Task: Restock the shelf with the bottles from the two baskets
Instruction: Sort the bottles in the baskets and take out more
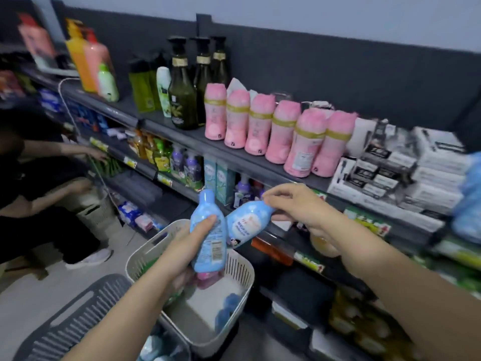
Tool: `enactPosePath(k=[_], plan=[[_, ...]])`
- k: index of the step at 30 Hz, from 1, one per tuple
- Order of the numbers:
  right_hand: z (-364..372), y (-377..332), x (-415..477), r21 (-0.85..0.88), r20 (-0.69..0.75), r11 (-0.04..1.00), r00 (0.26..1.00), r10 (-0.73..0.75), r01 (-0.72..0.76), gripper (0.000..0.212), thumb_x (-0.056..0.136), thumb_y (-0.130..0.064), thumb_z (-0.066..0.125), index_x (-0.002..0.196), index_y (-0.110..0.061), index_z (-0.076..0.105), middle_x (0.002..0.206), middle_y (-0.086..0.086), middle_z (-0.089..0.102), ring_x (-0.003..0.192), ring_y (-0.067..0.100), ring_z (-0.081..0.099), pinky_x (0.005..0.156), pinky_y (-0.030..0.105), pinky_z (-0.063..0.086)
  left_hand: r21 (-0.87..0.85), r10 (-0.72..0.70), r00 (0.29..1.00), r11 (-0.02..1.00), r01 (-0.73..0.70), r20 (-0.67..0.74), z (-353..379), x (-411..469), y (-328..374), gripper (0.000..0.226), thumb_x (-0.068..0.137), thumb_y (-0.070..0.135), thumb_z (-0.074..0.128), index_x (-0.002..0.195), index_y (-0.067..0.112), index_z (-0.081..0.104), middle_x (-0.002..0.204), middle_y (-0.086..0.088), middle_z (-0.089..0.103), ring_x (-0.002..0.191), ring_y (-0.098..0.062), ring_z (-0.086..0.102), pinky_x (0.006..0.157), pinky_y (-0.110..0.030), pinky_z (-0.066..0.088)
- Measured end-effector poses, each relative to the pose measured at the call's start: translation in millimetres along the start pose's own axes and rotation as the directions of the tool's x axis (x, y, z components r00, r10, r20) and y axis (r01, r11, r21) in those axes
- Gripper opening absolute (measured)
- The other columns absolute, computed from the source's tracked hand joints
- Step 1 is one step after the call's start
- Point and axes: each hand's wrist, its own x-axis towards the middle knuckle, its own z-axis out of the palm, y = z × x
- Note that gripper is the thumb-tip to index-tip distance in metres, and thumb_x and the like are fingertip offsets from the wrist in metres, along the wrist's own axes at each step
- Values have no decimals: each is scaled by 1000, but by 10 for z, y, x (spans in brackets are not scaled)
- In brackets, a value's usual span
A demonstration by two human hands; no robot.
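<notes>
left hand [188, 247] grips one blue bottle [208, 230]; right hand [296, 208] fingers [272, 198] pinch a second blue bottle [244, 223] by its cap. six pink bottles [283, 131] on the shelf [161, 121]. white basket [243, 278], grey basket [78, 321] near. labels unreadable.

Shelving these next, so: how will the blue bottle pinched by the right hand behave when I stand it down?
Probably rigid: the blue bottle shows no dent though the right hand pinches only its cap end. Likely light, since that pinch seems to carry it. Tall and rounded, it may tip, then roll.

It is a shop: the long shelf [156, 121] above the right hand [294, 204] holds rows of pink bottles [282, 131] (price tags [367, 221] just beside it).
</notes>
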Motion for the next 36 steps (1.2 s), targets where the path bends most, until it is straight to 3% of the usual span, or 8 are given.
enactPosePath(k=[4, 8, 10, 15, 22, 26, 30, 36], plan=[[-430, -210, -507, -150, -173, 979, 972, -162, 136, 28, 79, -1, 70, 98, -20, 63, 110, 7, 62, 91, 15, 59, 71, 26, 57, 26, 56, 994, 998, -59, 99, 515, 7, 187, 53, 75, 42, 71, 117, 11, 59, 95, -15, 72, 80, -26, 68, 74, -40, 54], [-939, -465, -1072, -264, -359, 942, 885, -296, 208, 33, 77, -2, 71, 86, -32, 63, 102, 0, 63, 95, 20, 59, 94, 41, 50, 48, 127, 955, 988, -145, 266, 1181, -66, 420, 37, 82, 40, 64, 110, 16, 61, 87, -8, 73, 73, -18, 70, 57, -30, 55], [-1215, -592, -1353, -276, -444, 935, 834, -329, 222, 35, 77, 0, 70, 85, -34, 64, 97, -3, 64, 88, 20, 61, 91, 48, 52, 59, 177, 929, 977, -207, 324, 1533, -133, 566, 47, 74, 47, 71, 108, 15, 62, 89, -10, 73, 74, -20, 71, 55, -31, 55], [-2004, -910, -2006, -256, -593, 927, 712, -375, 275, 25, 83, 6, 63, 98, -14, 65, 96, 6, 62, 68, 7, 57, 65, 21, 58, -31, 280, 878, 956, -291, 387, 2345, -181, 911, 39, 71, 36, 72, 102, 12, 64, 85, -8, 71, 77, -22, 69, 59, -35, 57], [-3284, -1045, -2364, -315, -716, 901, 548, -431, 297, 24, 84, 4, 62, 98, -16, 63, 101, 6, 62, 81, 13, 60, 68, 22, 59, -121, 346, 837, 937, -326, 423, 3709, 76, 1156, 44, 80, 21, 71, 119, 9, 56, 93, -5, 71, 83, -18, 70, 68, -39, 57], [-4067, -963, -2310, -406, -715, 885, 524, -462, 227, 24, 83, 0, 64, 97, -20, 64, 103, 4, 63, 78, 11, 60, 65, 19, 58, -107, 372, 826, 926, -362, 422, 4518, 348, 1148, 16, 88, 30, 63, 98, 20, 56, 87, -3, 64, 82, -20, 63, 74, -36, 56], [-4667, -910, -2187, -556, -689, 825, 501, -524, 98, 23, 82, -6, 66, 99, -21, 65, 98, -2, 62, 71, 8, 58, 68, 15, 55, -113, 260, 902, 965, -235, 345, 5154, 634, 1161, 47, 88, 64, 44, 101, 22, 59, 88, 3, 69, 77, -13, 69, 71, -36, 55], [-5240, -697, -1805, -690, -621, 719, 577, -530, -83, 26, 82, -13, 65, 108, -16, 65, 102, -3, 61, 85, 13, 53, 77, 24, 41, -31, 231, 932, 972, -231, 279, 5688, 1080, 1083, 47, 95, 53, 42, 119, 14, 51, 108, -5, 65, 97, -20, 65, 87, -42, 51]])
